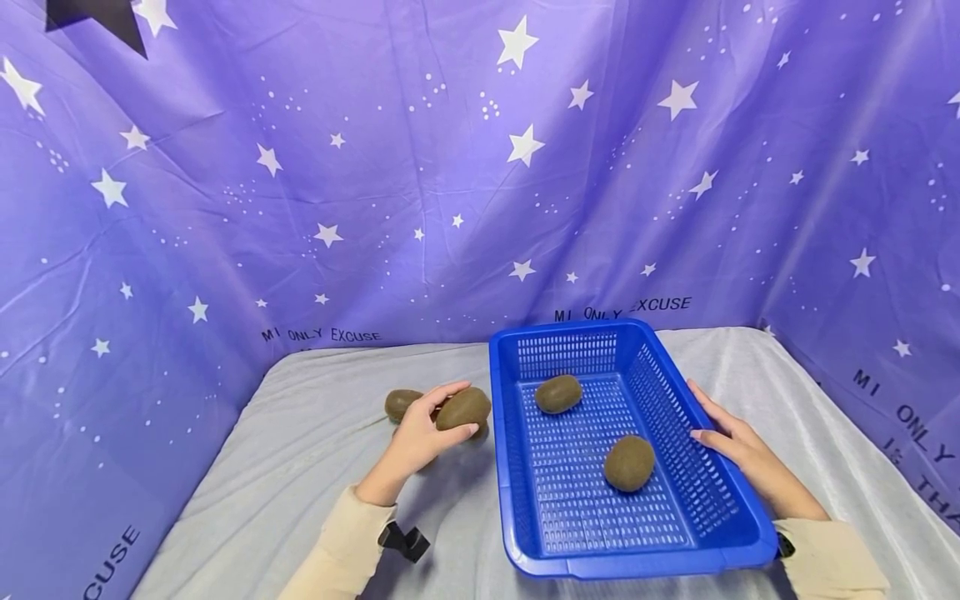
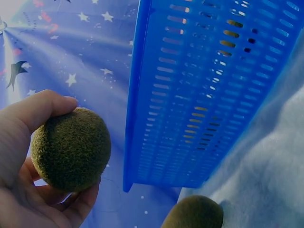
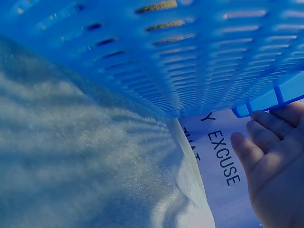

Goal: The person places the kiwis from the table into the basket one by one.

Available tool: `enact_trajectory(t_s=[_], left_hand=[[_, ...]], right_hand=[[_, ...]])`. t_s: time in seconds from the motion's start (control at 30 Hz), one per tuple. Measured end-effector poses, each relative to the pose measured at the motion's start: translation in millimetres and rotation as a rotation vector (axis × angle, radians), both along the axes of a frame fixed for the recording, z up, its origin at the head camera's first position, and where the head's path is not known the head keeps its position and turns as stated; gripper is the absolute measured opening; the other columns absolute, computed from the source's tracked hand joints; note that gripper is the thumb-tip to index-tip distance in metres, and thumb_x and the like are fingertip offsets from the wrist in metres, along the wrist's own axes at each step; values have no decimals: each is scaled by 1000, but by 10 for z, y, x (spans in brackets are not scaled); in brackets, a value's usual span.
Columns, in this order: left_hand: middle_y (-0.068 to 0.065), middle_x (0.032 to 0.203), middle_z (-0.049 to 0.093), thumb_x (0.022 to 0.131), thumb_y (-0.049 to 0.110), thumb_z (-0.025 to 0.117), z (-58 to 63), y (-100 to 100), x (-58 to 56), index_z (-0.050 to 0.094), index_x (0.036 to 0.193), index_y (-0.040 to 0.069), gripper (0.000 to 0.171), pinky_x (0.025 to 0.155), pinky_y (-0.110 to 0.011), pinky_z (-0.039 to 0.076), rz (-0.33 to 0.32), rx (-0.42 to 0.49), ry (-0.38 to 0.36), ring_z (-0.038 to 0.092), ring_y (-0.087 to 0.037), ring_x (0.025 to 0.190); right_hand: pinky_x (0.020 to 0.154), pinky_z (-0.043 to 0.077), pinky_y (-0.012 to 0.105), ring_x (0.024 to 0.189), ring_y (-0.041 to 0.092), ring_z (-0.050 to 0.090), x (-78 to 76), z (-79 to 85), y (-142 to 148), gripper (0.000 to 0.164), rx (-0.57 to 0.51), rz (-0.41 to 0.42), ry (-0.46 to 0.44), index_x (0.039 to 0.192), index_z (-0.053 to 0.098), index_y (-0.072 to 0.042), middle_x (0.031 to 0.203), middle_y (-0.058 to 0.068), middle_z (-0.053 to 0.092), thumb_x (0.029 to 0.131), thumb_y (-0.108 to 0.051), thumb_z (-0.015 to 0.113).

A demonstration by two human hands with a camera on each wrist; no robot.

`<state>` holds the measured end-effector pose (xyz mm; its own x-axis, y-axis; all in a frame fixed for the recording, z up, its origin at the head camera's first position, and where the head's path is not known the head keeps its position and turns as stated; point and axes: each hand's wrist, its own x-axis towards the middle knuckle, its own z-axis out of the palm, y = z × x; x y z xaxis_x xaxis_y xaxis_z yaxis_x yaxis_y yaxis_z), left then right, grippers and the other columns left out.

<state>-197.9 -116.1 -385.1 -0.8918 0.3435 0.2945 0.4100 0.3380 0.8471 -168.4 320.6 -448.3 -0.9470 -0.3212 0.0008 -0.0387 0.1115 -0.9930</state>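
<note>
My left hand (image 1: 422, 433) grips a brown, fuzzy kiwi (image 1: 465, 408) between thumb and fingers, just outside the left rim of a blue plastic basket (image 1: 504, 467). In the left wrist view the held kiwi (image 2: 73, 149) appears level with the basket's slotted side wall (image 2: 161, 95). At the basket's right rim, my right hand (image 1: 757, 458) holds on with its thumb over the edge; the right wrist view has its fingers (image 3: 263, 137) up under the rim. Inside the basket lie two kiwis, one toward the back (image 1: 558, 394) and one nearer the front right (image 1: 629, 463).
Further kiwis lie on the pale cloth (image 1: 285, 467) around my left hand, one to its left (image 1: 401, 405) and others partly hidden by the hand and the held kiwi. A purple star-patterned curtain (image 1: 420, 167) hangs behind the table and along both sides.
</note>
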Motion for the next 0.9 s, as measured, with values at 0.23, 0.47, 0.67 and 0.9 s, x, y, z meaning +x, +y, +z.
enact_trajectory(t_s=[0.23,0.47,0.67,0.9], left_hand=[[-18,126,57,77,3,74,38,77,-4,54,129,-1,56,78,-25,48,-16,3,6,57,-20,95],[-12,128,56,77,8,76,-81,131,-103,56,130,6,57,79,-27,47,-26,17,11,56,-21,100],[-9,129,56,76,10,77,-239,184,-187,55,131,6,60,79,-26,48,-52,67,20,57,-20,100],[-8,127,57,79,17,75,-227,282,-176,55,132,11,57,78,-25,49,-86,45,30,58,-16,96]], right_hand=[[77,53,49,104,16,58,-10,-1,-2,64,-10,3,-10,152,-1,-30,150,16,14,102,-20,38],[77,52,52,105,19,59,-11,-14,3,64,-69,33,-23,151,-2,-31,150,6,21,102,-18,36],[77,53,51,104,20,60,-8,-11,8,63,-74,32,-27,151,-1,-32,142,-8,26,102,-19,36],[79,54,45,105,14,58,7,-2,9,64,-23,14,-4,152,-1,-29,145,-7,23,102,-19,38]])
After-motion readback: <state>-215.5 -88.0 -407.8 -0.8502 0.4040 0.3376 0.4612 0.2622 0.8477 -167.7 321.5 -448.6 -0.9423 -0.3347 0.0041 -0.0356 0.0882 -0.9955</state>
